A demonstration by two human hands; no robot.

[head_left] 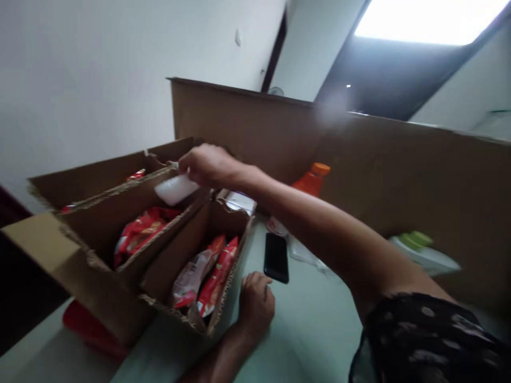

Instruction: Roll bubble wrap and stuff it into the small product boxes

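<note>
My right hand (209, 166) reaches across to the far end of a cardboard box's middle compartment (107, 229). Its fingers are closed on a smooth white object (175, 190), too blurred to identify, held tilted over the compartment. Below the white object lies a red snack packet (146, 230). Resting on the table beside the box, my left hand (257, 302) is curled into a loose fist, with nothing visible in it. The near compartment (171, 258) holds a pale packet (192, 274) and a red packet (219, 274), both standing on edge.
A black phone (276, 257) lies on the pale green table (315, 324). Behind my right arm stand an orange-capped bottle (311, 180) and a white bottle with a green cap (425, 255). A tall cardboard panel (359, 170) closes off the back. Red cloth-like material (93, 330) lies under the box.
</note>
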